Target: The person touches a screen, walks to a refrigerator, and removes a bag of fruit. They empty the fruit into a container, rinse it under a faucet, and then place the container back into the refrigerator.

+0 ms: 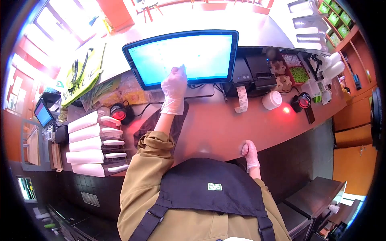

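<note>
My left hand [175, 89], in a clear glove, is raised before a large touchscreen monitor [148, 60], its fingers curled and a fingertip at the lit screen. Nothing shows in its grasp. Beneath that forearm a dark cloth [155, 122] lies on the counter. My right hand [250, 154], also gloved, rests curled at the counter's front edge; whether anything is inside its fingers is hidden. Right of the monitor, a black printer [257, 74] has a printed receipt [242, 99] hanging from it.
White-handled items in sleeves [86, 142] line the left. Scanners glowing red stand left [120, 113] and right [300, 102]. A white round container [272, 100] sits beside the printer. A yellow-green bag [82, 76] lies back left; cup stacks [333, 66] are at right.
</note>
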The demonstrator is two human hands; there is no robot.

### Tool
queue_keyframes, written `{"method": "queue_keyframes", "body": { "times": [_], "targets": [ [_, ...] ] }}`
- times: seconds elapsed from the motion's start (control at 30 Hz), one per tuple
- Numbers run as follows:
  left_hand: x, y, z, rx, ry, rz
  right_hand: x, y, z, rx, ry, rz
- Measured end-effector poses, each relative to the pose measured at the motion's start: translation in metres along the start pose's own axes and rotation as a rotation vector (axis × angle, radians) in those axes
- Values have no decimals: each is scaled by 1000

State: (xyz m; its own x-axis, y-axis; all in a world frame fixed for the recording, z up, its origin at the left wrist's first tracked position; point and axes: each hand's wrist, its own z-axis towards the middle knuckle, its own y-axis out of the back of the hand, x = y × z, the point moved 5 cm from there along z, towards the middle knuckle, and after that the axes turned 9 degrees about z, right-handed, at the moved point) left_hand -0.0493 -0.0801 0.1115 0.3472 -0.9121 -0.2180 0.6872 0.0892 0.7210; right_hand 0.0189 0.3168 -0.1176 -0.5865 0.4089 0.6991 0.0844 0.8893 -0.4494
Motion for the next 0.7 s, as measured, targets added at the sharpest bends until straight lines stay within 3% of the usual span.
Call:
{"method": "queue_keyframes", "body": {
  "times": [0.53,0.7],
  "targets": [
    [7,-8,-8,39,-6,-23,1,1,1,-39,2,-23],
    [6,-10,-6,50,-8,60,-1,1,1,39,-7,9]
  ]
}}
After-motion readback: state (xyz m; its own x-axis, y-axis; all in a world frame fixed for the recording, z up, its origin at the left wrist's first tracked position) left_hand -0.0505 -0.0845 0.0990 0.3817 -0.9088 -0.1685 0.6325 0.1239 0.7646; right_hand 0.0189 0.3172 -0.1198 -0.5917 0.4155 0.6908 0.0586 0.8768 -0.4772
